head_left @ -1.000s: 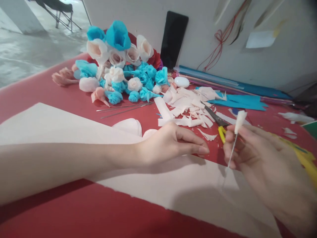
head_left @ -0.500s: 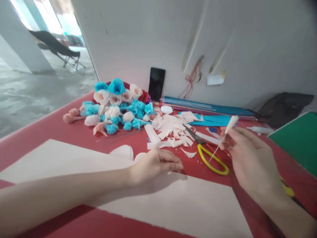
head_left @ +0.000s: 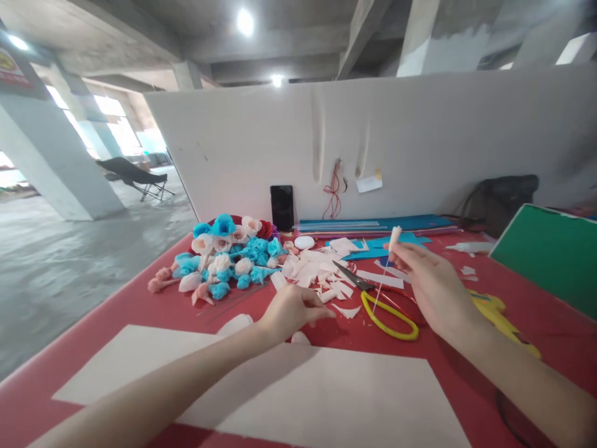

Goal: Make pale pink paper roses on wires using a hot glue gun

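My right hand (head_left: 433,286) pinches a small white paper bud (head_left: 395,238) between thumb and fingers. Its thin wire stem (head_left: 380,289) slants down over the yellow-handled scissors (head_left: 389,317), which lie on the red table. My left hand (head_left: 291,314) hovers near the far edge of a large pale paper sheet (head_left: 336,392), fingers loosely bent and a little apart, with nothing visible in them. Beside it, rounded pale paper pieces (head_left: 236,324) lie by the sheet, partly hidden by the hand and wrist. White paper scraps (head_left: 308,267) are heaped just beyond the left hand.
Blue, white and pink paper flowers (head_left: 224,261) are piled at the back left. A black phone (head_left: 282,208) leans on the pale panel (head_left: 242,149). Blue paper strips (head_left: 368,249) lie behind the scissors. To the right are a yellow glue gun (head_left: 504,320) and a green board (head_left: 555,258).
The view has tilted up, showing more of the panel and the ceiling. My right hand still holds the bud by its upper end. My left hand stays close to the sheet's far edge.
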Motion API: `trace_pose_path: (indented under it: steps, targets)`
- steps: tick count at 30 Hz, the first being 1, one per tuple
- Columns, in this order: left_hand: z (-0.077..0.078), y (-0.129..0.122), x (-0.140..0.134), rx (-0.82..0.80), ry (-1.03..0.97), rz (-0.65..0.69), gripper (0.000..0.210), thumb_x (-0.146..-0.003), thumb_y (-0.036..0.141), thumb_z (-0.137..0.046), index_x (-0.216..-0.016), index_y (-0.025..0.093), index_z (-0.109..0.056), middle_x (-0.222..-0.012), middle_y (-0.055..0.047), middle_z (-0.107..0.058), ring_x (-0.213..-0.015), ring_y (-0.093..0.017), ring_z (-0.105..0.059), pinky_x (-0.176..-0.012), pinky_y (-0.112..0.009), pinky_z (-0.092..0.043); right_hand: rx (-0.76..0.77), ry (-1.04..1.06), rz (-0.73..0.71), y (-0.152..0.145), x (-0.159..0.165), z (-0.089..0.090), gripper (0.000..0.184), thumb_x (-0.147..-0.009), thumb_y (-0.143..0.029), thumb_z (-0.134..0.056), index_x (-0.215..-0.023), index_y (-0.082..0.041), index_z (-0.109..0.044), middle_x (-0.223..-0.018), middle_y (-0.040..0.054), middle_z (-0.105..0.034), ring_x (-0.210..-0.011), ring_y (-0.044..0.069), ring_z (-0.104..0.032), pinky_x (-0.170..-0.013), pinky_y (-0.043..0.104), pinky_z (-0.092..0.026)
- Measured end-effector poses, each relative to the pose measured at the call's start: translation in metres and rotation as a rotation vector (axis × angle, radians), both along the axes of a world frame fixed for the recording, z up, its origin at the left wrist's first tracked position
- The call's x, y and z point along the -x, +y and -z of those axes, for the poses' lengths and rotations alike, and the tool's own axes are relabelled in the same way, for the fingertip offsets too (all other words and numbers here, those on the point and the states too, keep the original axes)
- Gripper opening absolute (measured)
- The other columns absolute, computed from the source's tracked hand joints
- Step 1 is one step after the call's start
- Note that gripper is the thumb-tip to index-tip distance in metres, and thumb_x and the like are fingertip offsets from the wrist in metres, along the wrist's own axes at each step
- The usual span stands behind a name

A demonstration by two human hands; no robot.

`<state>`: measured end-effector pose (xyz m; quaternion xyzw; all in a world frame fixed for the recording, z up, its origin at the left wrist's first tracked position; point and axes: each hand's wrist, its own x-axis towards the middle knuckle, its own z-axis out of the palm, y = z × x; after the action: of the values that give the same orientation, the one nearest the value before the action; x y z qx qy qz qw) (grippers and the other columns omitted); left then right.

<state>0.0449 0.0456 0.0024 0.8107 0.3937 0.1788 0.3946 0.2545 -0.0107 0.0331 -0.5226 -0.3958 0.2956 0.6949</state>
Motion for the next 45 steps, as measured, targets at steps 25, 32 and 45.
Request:
trace_pose_path:
  steps: [25, 32, 45]
  targets:
    - [-0.030, -0.015, -0.041, -0.110, -0.276, 0.050, 0.029, -0.083, 0.034, -0.049, -0.079, 0.015, -0.071, -0.079, -0.004, -0.072, -0.078, -0.017, -0.063, -0.097, -0.033, -0.036, 0.122, -0.034, -0.345, -0.005, 0.016, 0.015, 0.023, -0.081, -0.031, -0.063, -0.094, -0.011, -0.061, -0.090, 0.0038, -0.061, -0.088, 0.017, -0.057, -0.086, 0.038, -0.043]
    - [-0.025, -0.023, -0.033, -0.113, -0.253, 0.067, 0.029, -0.082, 0.028, -0.050, -0.066, 0.014, -0.070, -0.071, -0.004, -0.071, -0.073, -0.015, -0.062, -0.080, -0.027, -0.045, 0.067, 0.064, -0.189, -0.004, 0.011, 0.000, 0.012, -0.085, -0.021, -0.059, -0.081, -0.010, -0.058, -0.086, 0.0023, -0.059, -0.083, 0.015, -0.056, -0.078, 0.032, -0.046]
    - [-0.023, -0.021, -0.035, -0.165, -0.327, -0.027, 0.017, -0.073, 0.021, -0.061, -0.059, 0.017, -0.069, -0.064, -0.001, -0.070, -0.065, -0.014, -0.058, -0.092, -0.034, -0.038, 0.028, 0.194, -0.191, -0.005, 0.018, 0.007, 0.016, -0.072, -0.020, -0.070, -0.078, -0.011, -0.058, -0.071, -0.0015, -0.058, -0.068, 0.011, -0.056, -0.068, 0.027, -0.048]
